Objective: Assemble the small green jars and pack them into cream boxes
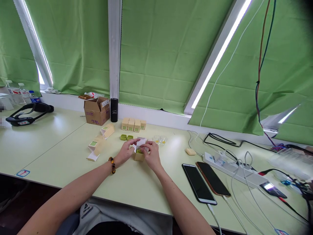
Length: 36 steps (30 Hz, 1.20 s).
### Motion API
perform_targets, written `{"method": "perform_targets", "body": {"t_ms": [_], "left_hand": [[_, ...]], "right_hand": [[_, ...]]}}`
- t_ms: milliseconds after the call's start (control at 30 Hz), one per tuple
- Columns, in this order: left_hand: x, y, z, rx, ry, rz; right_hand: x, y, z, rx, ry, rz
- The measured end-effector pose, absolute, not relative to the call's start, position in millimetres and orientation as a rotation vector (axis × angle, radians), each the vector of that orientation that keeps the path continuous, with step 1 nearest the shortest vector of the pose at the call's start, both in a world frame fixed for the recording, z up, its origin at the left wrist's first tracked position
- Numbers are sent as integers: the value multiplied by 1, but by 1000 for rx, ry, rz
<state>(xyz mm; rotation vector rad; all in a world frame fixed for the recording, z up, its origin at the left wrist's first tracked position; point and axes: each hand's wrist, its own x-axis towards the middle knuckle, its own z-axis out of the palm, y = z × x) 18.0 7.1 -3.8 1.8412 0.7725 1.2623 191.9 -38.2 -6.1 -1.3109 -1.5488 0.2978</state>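
A small kraft cardboard box (139, 157) with a white inside stands on the table, its top flaps up. Something green (139, 151) shows in its opening. My left hand (126, 151) holds the box at its left side and flap. At the right side, my right hand (153, 155) grips the box, its thumb and fingertips at the opening by the green thing. Just behind lie two small green containers (123, 137) and clear little cups (163, 140) with something yellow inside. Unfolded boxes (107, 130) lie to the left.
Several closed small boxes (131, 124) stand in a row at the back. A larger carton (97, 111) and a black tumbler (113, 110) are behind left. Two phones (199, 184), a power strip (234, 168) and loose cables occupy the right side. A black headset (21, 119) lies far left.
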Motion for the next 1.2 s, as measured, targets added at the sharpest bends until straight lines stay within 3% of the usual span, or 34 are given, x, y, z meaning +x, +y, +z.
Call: {"method": "perform_targets", "body": {"t_ms": [467, 1200], "left_hand": [[21, 4, 1, 1712, 688, 1241], [29, 9, -8, 1876, 800, 1208]], "right_hand": [[206, -25, -12, -1157, -991, 802], [195, -27, -17, -1208, -1219, 796]]}}
